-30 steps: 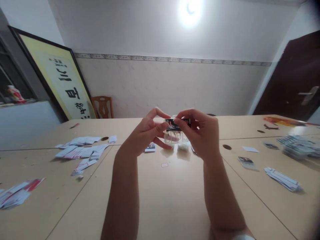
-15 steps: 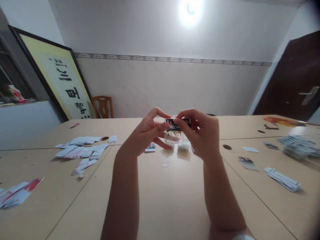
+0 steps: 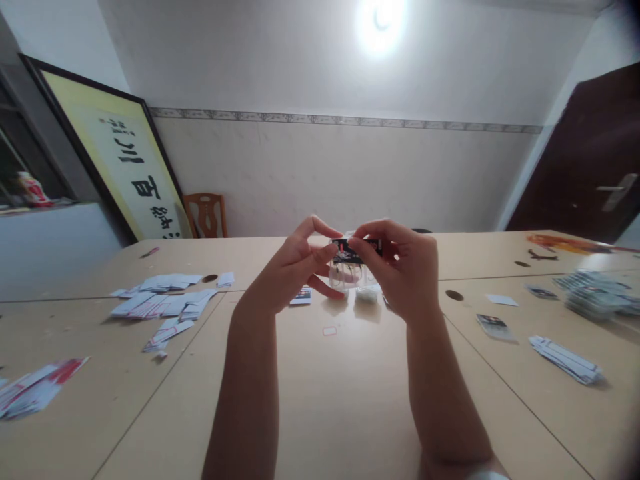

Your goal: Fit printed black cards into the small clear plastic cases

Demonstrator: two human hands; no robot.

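Note:
Both hands hold a small clear plastic box (image 3: 345, 275) with a black printed label (image 3: 357, 251) along its upper edge. Thin curved pieces show through its see-through wall, too small to name. My left hand (image 3: 300, 261) pinches the label's left end between thumb and forefinger, its other fingers stretching behind and under the box. With thumb and bent fingers, my right hand (image 3: 400, 259) grips the right end, hiding part of it. Beneath the hands, a printed card (image 3: 301, 297) and another clear piece (image 3: 367, 293) lie on the table.
Paper slips (image 3: 165, 303) spread over the left of the table (image 3: 345, 413); a red-and-white stack (image 3: 43, 387) lies nearer. On the right are a pile of clear packs (image 3: 597, 293), a single pack (image 3: 495, 327), a slip bundle (image 3: 565, 359) and a round table hole (image 3: 454, 294).

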